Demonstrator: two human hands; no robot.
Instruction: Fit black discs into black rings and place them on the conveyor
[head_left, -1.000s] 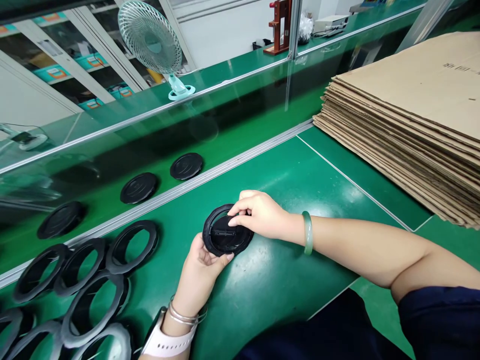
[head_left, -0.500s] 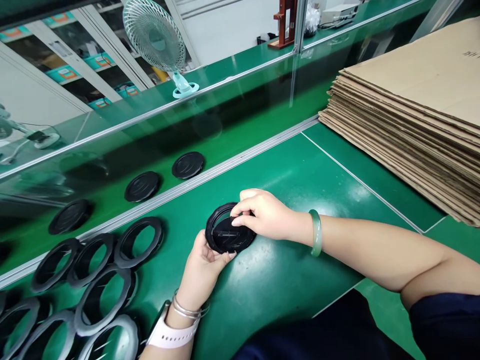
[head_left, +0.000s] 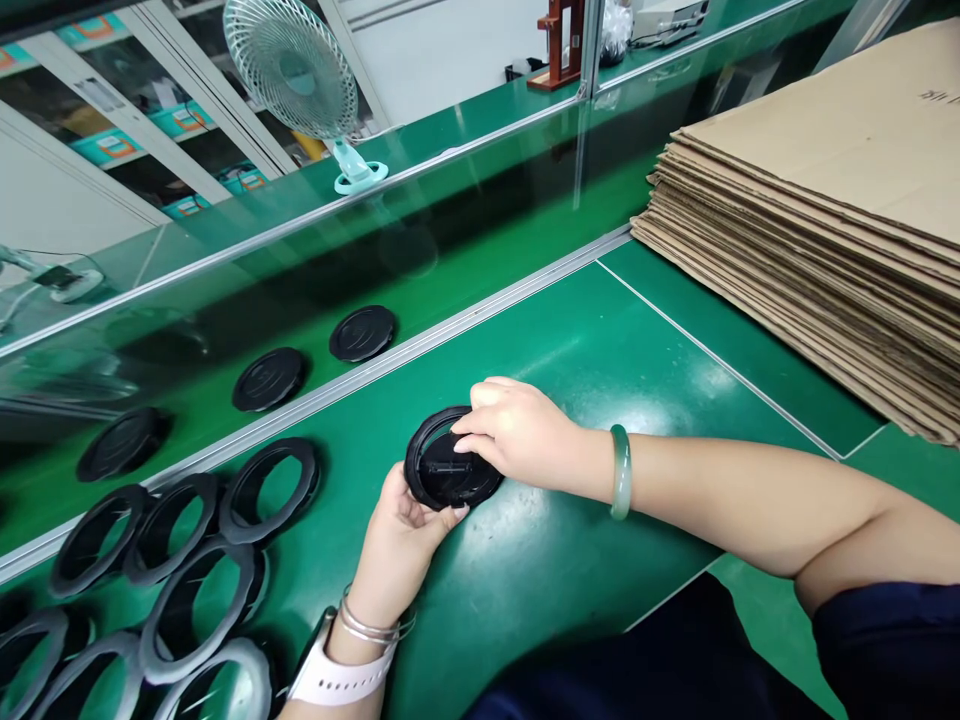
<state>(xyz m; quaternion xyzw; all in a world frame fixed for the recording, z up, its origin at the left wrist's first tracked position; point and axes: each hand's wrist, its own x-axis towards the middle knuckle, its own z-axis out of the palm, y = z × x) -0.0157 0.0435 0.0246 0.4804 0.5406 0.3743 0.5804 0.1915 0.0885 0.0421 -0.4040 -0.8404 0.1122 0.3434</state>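
Observation:
A round black plastic cap [head_left: 442, 472] rests on the green bench in front of me, held by both hands. My left hand [head_left: 405, 535] grips its near rim from below, fingers curled round the edge. My right hand [head_left: 517, 432] lies over its far right side, fingers pressed together on the inner part. To the left lie several loose black rings [head_left: 274, 488], overlapping one another.
Three black discs [head_left: 268, 379] sit in a row on the green conveyor belt [head_left: 480, 260] beyond the metal rail. A tall stack of flat cardboard sheets [head_left: 832, 200] fills the right. A small desk fan [head_left: 300, 75] stands on the far shelf.
Both hands stay on the cap; my right fingers have shifted slightly over it. The view has wobbled a little, and the discs on the belt have kept their places.

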